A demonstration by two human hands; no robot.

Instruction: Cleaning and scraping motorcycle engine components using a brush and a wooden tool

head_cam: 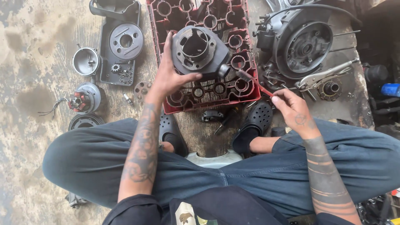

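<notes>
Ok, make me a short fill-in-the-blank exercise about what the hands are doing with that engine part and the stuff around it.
1. The left hand holds a dark engine cylinder above a ____ plastic crate.
2. The right hand pinches a thin tool with a ____ shaft.
3. The locking pliers lie to the person's ____ of the crate.

Missing words: red; red; right

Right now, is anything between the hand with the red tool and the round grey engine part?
Nothing visible. The right hand holds the red tool, whose tip already meets the grey engine part at its side. The left hand holds that part above the red crate.
</notes>
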